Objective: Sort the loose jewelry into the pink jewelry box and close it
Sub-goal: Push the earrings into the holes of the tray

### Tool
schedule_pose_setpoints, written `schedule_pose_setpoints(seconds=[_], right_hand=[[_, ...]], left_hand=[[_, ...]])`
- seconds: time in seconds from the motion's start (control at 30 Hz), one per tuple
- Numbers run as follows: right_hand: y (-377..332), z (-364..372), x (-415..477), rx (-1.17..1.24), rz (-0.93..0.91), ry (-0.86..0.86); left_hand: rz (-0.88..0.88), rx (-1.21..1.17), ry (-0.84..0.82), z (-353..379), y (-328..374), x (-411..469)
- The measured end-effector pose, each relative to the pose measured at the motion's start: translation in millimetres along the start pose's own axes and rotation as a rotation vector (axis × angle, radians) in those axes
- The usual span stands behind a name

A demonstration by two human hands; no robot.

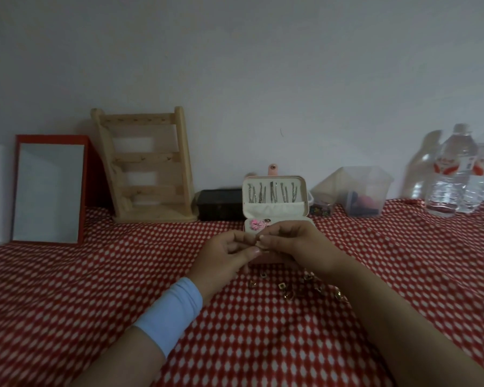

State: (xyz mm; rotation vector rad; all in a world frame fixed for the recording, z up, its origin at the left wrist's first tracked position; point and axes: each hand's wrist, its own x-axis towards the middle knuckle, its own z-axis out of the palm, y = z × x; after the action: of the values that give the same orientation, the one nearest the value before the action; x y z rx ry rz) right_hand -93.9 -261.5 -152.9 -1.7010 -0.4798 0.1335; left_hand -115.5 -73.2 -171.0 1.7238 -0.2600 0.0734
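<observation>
Both hands are held up just in front of the open pink jewelry box [274, 209], which stands on the red-checked worktop [95, 289] with its lid upright. The fingers [252, 251] of the left hand [224, 256] and the right hand [294, 244] are curled and drawn together tip to tip, like a pinch. Whatever is in there is too tiny and too dark to be made out, so honestly it can't be told whether a piece is clamped or not.

The loose jewelry [287, 291], a scatter of small gold bits, lies on the cloth just below the hands. A pink flower piece [256, 224] is already sitting in the tray, and silver pieces [273, 192] are hung in the lid.

Probably a small piece is being sorted out or fastened before it goes in. Tips for doing it well:
- the piece should be kept over the tray, not over the cloth, so a drop is caught
- one hand is best used to steady, the other to place
- the hung pieces in the lid shouldn't be brushed
- light pressure only, since little clasps get bent easily
</observation>
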Motion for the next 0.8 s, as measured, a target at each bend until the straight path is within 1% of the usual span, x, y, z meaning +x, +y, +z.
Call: schedule_pose_setpoints(seconds=[0.07,0.13,0.2,0.3,0.43,0.5,0.57,0.67,0.8], right_hand=[[1.8,-1.4,-0.1,-0.048,-0.004,0.010],[0.9,-0.8,-0.8,-0.079,0.001,0.001],[1.1,-0.1,-1.7,-0.062,0.001,-0.001],[3.3,0.5,0.6,-0.032,0.014,0.036],[5.8,1.0,0.9,0.114,0.028,-0.009],[2.8,3.8,-1.6,0.146,0.037,-0.030],[1.0,4.1,-2.2,0.087,0.024,-0.037],[-8.2,0.7,-3.1,-0.049,0.037,0.004],[-26.1,-7.9,4.0,-0.155,-0.001,-0.081]], left_hand=[[-0.001,-0.004,0.026,-1.6,2.4,0.4],[0.041,0.043,0.034,-2.4,2.7,1.1],[0.088,0.104,0.043,-0.6,3.9,0.9],[0.117,0.125,0.071,1.3,5.6,1.6],[0.051,0.017,0.019,-3.0,7.0,1.8],[0.012,-0.025,-0.015,-3.7,7.5,1.2],[-0.015,-0.040,-0.028,-4.2,7.5,1.3],[-0.068,-0.105,-0.035,-5.9,7.0,4.1],[-0.079,-0.173,-0.035,-8.2,15.3,9.7]])
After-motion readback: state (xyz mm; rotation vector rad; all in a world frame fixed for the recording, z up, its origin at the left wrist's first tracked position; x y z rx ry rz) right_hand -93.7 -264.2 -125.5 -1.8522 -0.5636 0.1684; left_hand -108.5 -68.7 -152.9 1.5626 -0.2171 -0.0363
